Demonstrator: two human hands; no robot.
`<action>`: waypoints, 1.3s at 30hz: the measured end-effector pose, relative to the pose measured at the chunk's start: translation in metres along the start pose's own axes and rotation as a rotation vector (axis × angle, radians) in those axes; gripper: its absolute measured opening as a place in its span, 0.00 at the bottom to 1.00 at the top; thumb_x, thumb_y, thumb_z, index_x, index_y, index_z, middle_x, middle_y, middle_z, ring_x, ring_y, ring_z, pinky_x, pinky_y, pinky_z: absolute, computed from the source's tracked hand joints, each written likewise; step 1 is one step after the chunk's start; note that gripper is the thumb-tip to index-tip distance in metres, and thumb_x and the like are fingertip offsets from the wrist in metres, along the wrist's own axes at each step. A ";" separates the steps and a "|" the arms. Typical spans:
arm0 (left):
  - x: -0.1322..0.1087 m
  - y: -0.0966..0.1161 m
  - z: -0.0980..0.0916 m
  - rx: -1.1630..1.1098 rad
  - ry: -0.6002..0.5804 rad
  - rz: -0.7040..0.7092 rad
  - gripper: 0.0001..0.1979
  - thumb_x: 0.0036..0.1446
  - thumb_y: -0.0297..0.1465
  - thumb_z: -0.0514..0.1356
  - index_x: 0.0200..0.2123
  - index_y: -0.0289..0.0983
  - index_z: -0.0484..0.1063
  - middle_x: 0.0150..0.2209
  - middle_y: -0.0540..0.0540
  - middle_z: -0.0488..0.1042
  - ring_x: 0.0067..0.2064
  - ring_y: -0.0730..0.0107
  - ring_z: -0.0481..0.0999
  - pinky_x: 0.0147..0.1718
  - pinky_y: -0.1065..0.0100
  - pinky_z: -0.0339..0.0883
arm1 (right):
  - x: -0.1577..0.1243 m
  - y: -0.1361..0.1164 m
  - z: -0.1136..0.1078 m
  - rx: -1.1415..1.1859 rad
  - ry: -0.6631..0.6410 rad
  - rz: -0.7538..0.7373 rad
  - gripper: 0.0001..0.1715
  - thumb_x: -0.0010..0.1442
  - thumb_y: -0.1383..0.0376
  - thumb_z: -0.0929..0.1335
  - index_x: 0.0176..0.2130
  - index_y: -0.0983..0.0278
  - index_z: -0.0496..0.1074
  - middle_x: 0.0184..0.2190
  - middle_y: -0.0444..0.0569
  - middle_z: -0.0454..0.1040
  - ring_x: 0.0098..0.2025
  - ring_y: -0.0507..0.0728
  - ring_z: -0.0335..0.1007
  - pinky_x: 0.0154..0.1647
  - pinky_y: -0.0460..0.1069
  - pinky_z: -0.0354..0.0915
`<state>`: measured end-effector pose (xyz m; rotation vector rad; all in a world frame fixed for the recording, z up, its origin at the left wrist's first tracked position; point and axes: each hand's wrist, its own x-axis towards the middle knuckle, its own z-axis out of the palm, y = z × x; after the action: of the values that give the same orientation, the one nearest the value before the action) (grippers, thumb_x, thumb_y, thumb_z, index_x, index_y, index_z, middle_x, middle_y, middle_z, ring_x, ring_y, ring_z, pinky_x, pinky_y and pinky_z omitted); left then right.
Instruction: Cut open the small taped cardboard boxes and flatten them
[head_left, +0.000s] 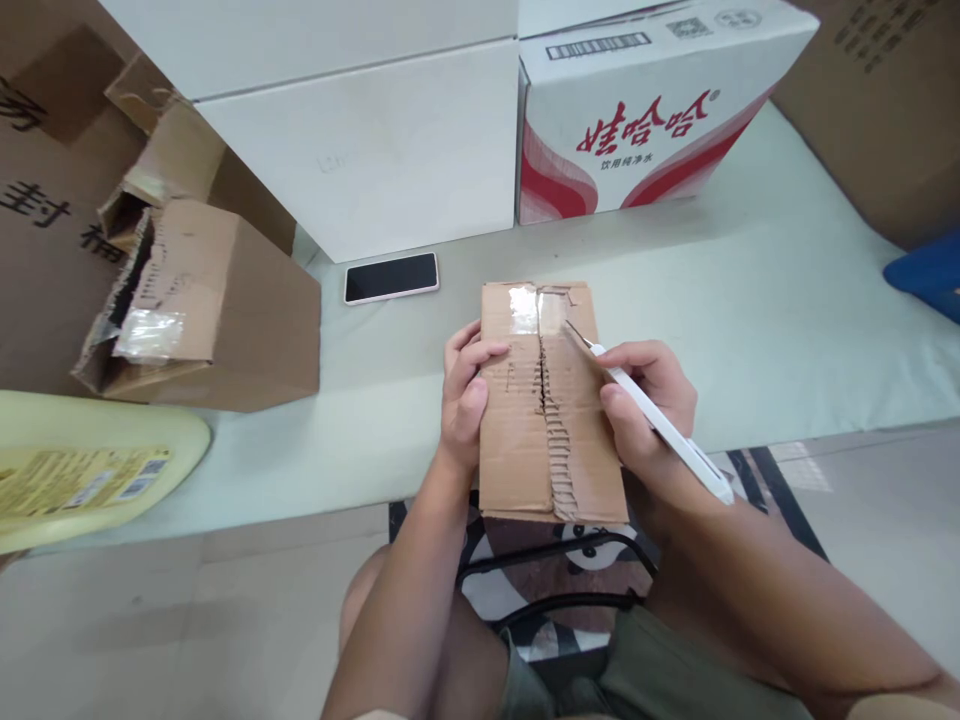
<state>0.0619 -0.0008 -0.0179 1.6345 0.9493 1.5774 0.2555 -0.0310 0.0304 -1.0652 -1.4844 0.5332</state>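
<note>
A small brown cardboard box is in front of me, its near end reaching past the table's front edge. A torn, ragged seam runs down the middle of its top, and clear tape shines across the far end. My left hand grips the box's left side, thumb and fingers curled over the edge. In my right hand is a white utility knife, held like a pen. Its thin blade points at the top of the box, close to the tape; whether the tip touches the cardboard I cannot tell.
A phone lies on the pale green table. Large white boxes and a red-and-white carton stand behind. Opened cardboard boxes and a yellow container are at left. Something blue shows at right.
</note>
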 end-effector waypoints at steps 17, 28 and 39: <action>-0.001 0.003 -0.004 -0.010 -0.019 -0.050 0.19 0.67 0.46 0.50 0.50 0.48 0.76 0.60 0.44 0.67 0.67 0.49 0.62 0.65 0.46 0.57 | 0.004 0.003 0.007 0.112 0.021 -0.044 0.11 0.67 0.53 0.69 0.48 0.53 0.70 0.31 0.42 0.77 0.28 0.53 0.73 0.30 0.50 0.70; 0.004 0.000 -0.041 -0.196 0.199 -0.404 0.20 0.55 0.48 0.63 0.48 0.46 0.78 0.50 0.45 0.76 0.51 0.57 0.73 0.50 0.59 0.70 | 0.002 0.036 0.009 0.101 0.063 0.292 0.25 0.66 0.39 0.63 0.43 0.57 0.67 0.26 0.43 0.80 0.28 0.55 0.78 0.34 0.51 0.70; 0.018 0.014 -0.063 0.056 0.245 -0.501 0.20 0.53 0.49 0.66 0.44 0.43 0.80 0.47 0.44 0.79 0.48 0.58 0.76 0.46 0.62 0.70 | 0.008 0.035 -0.002 -0.250 -0.275 0.472 0.10 0.64 0.55 0.66 0.37 0.58 0.67 0.28 0.46 0.81 0.27 0.57 0.75 0.32 0.51 0.64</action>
<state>-0.0004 0.0065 0.0066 1.1284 1.4137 1.4201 0.2686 -0.0083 0.0064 -1.6083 -1.5658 0.8677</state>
